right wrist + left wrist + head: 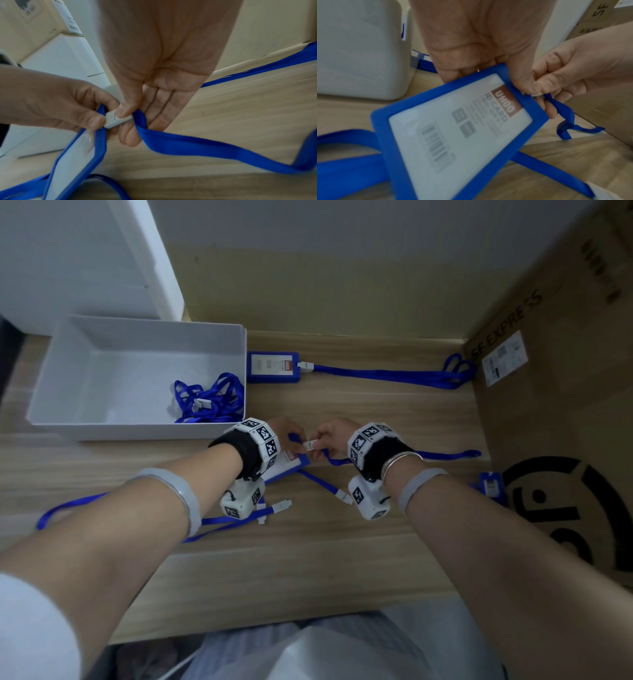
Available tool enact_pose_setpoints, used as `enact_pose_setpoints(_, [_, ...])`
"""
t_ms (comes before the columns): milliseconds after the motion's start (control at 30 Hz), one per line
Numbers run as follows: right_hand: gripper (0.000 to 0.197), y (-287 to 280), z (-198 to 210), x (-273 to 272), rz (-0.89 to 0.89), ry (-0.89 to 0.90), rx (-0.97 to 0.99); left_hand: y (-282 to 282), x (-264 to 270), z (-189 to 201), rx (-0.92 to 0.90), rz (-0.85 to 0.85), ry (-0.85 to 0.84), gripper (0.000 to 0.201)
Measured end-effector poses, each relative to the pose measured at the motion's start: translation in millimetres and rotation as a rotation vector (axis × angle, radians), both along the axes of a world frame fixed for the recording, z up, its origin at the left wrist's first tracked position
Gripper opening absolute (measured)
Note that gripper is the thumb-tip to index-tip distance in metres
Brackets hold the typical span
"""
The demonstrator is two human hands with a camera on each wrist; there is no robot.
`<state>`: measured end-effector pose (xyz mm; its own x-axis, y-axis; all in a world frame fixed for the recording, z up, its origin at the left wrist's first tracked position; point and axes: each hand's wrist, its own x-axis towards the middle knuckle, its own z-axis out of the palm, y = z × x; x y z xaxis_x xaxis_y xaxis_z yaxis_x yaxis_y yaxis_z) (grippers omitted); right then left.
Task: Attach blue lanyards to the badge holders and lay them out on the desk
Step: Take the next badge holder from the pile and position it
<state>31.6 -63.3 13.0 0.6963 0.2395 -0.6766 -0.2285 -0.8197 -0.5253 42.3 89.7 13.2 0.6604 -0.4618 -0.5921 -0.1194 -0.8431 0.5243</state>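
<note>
Mid-frame above wooden bench (342,559): left hand (287,433) gripping blue-framed plastic badge holder (453,135), right hand (334,436) pinching white plastic clip (116,119) of blue fabric lanyard (205,146). Attaching step underway; next, probably pressing clip shut, laying flat.

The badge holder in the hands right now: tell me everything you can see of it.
The badge holder is a flat rectangle with a blue, plastic-looking frame around a clear window; the white insert reads UHOO ID CARD, with a barcode. It is tilted above the desk, over loose blue lanyards. The left hand grips its top edge. The right hand pinches a white clip on a blue lanyard strap against that edge. Whether the clip has latched cannot be told.
</note>
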Motion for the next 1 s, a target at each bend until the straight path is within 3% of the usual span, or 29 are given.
enact_pose_setpoints(267, [0.024,-6.5,2.1,1.9,0.154,-0.078,-0.064,-1.1,3.4,1.3,-0.01,-0.067,0.009,0.027])
enact_pose_setpoints(600, [0.021,-12.0,6.8,4.2,0.125,-0.129,0.001,-0.5,5.4,5.5,-0.105,-0.056,-0.028,0.02])
enact_pose_setpoints(733, [0.019,-13.5,1.6,4.1,0.004,-0.105,0.053,-0.2,6.1,7.5,-0.088,-0.03,-0.044,0.025])
enact_pose_setpoints(900, [0.019,-19.7,2.7,2.6,-0.072,-0.104,0.017,5.2,6.6,7.2,0.024,0.004,-0.01,0.051])
enact_pose_setpoints(1000, [0.018,-20.0,4.7,1.4,-0.063,-0.105,-0.028,7.9,6.9,8.0,0.044,0.013,0.002,0.051])
